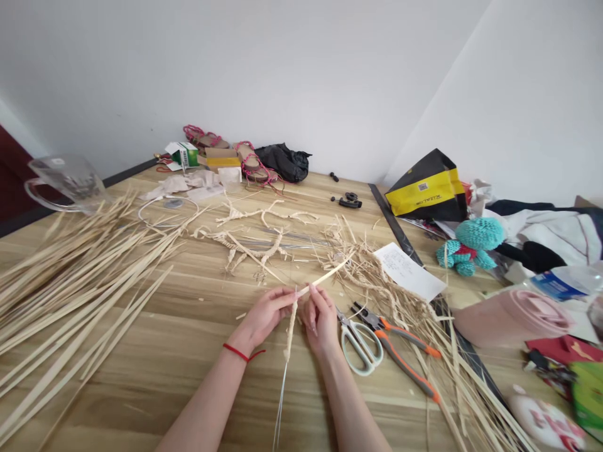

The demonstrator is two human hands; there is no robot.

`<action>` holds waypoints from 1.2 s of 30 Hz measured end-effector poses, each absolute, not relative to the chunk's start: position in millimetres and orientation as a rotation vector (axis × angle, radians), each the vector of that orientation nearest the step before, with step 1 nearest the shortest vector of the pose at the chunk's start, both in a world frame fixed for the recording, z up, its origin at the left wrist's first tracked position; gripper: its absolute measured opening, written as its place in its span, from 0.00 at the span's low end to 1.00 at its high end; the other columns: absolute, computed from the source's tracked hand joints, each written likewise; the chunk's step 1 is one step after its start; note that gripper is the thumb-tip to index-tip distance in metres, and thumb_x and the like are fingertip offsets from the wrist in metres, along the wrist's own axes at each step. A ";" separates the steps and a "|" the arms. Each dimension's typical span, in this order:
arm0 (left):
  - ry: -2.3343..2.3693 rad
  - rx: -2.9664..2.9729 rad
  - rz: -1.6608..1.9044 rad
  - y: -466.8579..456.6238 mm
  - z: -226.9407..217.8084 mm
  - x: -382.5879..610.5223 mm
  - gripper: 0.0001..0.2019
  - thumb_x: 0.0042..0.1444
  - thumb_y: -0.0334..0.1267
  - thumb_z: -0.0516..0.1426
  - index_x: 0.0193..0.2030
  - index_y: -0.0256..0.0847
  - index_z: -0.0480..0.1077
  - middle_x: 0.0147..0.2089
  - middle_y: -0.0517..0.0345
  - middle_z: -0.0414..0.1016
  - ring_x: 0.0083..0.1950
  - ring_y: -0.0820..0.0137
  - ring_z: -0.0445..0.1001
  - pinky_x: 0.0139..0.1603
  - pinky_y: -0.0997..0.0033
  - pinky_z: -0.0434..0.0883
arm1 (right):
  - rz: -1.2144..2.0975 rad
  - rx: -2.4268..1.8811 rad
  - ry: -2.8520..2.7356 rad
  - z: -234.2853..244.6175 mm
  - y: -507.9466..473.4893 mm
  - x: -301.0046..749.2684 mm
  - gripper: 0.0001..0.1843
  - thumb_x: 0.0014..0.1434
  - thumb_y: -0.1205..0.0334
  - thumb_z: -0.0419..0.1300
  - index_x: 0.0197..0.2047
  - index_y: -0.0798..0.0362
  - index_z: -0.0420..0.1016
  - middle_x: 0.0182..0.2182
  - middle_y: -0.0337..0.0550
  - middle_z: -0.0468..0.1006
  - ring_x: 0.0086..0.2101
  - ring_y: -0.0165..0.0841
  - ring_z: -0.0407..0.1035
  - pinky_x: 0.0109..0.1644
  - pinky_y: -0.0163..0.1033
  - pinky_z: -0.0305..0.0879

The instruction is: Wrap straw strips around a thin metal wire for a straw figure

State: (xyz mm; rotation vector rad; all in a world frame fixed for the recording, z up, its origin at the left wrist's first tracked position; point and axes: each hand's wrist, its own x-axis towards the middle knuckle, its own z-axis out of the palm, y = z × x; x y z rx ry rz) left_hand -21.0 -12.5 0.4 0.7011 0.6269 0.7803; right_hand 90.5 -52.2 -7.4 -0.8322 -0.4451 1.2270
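My left hand pinches the top of a thin wire bundle partly wrapped in pale plant strip. The bare wires hang down toward me. My right hand is closed on a flat straw-coloured strip, close to where it meets the wrapped wire; the strip's free end slants up to the right. The two hands are almost touching at the fingertips. Just right of my right hand lie white-handled scissors and orange-and-grey pliers. Behind my hands rest wrapped, branching pieces.
Long loose strips cover the left side, beside a clear glass mug. More strips and scraps heap on the right, next to a written paper sheet. A turquoise crocheted figure and a pink roll stand farther right.
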 end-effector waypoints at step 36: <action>0.569 0.745 0.676 -12.6 1.2 -30.1 0.05 0.49 0.34 0.60 0.29 0.34 0.75 0.28 0.55 0.75 0.29 0.74 0.71 0.34 0.75 0.66 | 1.322 -0.854 -0.521 -11.0 -51.7 99.9 0.13 0.51 0.57 0.63 0.39 0.56 0.75 0.08 0.27 0.62 0.09 0.18 0.45 0.13 0.27 0.40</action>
